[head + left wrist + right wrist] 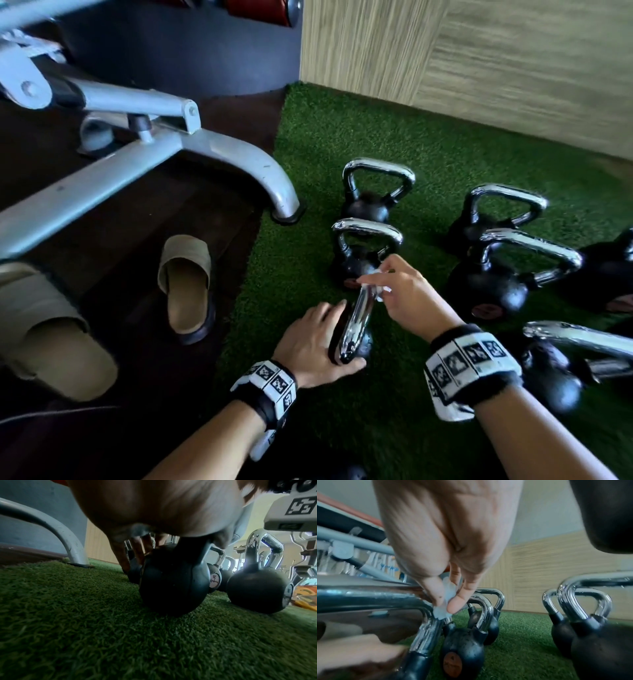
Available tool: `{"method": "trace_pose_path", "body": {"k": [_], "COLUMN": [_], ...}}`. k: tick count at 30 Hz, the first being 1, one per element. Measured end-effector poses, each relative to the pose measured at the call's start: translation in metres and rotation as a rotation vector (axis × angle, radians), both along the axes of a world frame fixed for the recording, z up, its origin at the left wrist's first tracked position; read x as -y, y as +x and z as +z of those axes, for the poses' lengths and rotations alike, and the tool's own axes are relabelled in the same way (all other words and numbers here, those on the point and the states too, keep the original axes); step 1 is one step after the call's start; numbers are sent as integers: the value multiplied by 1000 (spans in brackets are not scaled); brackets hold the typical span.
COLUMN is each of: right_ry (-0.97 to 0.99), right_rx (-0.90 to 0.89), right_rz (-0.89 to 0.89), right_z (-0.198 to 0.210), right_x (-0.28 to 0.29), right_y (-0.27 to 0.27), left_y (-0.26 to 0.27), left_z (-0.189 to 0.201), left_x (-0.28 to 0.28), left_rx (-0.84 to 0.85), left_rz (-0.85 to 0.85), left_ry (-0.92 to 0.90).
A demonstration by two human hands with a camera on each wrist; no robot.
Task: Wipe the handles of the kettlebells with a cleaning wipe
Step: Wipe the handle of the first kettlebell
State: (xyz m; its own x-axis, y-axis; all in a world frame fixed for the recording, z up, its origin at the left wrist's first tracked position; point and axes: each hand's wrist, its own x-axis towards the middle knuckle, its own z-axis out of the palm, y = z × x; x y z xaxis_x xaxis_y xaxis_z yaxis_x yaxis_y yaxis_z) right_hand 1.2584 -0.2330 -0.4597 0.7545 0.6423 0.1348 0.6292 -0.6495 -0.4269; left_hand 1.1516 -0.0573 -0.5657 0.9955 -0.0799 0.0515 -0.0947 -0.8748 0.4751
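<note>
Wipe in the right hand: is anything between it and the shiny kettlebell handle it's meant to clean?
Nothing visible does. The right hand pinches the wipe directly against the far bend of the chrome handle. The left hand holds the same kettlebell at its near side, clear of the wipe.

Head cam looks steeply down at the kettlebell (356, 322) on the turf (342, 428), both wrist cams sit low and super close, left facing its black ball (171, 585), right peering along the fingers (453, 605) at the wipe (441, 609) on its handle (426, 635), so all three share it.
</note>
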Motion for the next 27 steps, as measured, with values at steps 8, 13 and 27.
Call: {"method": "trace_pose_path", "body": {"k": [8, 13, 27], "right_ry": [-395, -523, -315], "right_rx": [-84, -138, -225], "right_rz": [66, 99, -66], "right_z": [26, 26, 66], "right_x": [9, 33, 56], "right_y": [-7, -13, 21], "left_y": [2, 18, 45], "left_z": [22, 18, 43], "left_x": [-17, -42, -64], "left_rx": [-92, -27, -282], "left_rz": [-51, 30, -249], "left_ry": [-359, -479, -290]}}
